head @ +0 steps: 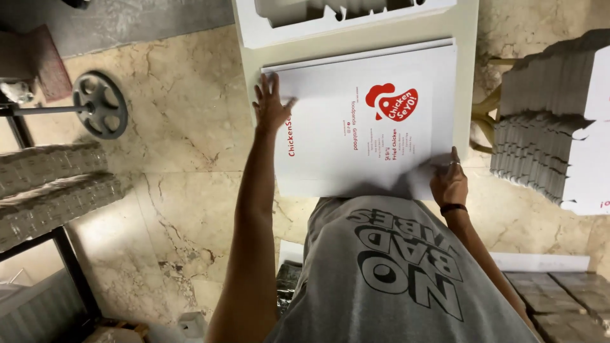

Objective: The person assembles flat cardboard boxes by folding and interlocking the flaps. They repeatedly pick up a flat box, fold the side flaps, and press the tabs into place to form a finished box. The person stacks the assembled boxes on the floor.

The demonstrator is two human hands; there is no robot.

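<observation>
While my left hand (272, 101) lies flat and spread wide on the far left corner of the top cardboard sheet (368, 121), my right hand (448, 181) sits at the near right corner, fingers curled down onto the edge; whether it pinches that corner or only presses on it I cannot tell, since the corner is blurred. The sheet is a flat white unfolded box blank with red print, lying on top of a stack of like blanks on the white table (467, 76), its near edge just over my grey shirt (394, 273). To handle this sheet well, I judge that I should keep the spread palm steady as an anchor and work only the top layer with the other hand, so the blanks below do not slide with it; thin card creases easily, so any lift is best made along an edge rather than from a single corner. Beyond the stack, at the far end of the table, stands a white moulded tray (343, 19). Off to the right rise tall piles of folded white blanks (553, 114). To the left, on the marble floor (178, 127), a dark round weight plate on a bar (100, 113) lies well apart from the table.
</observation>
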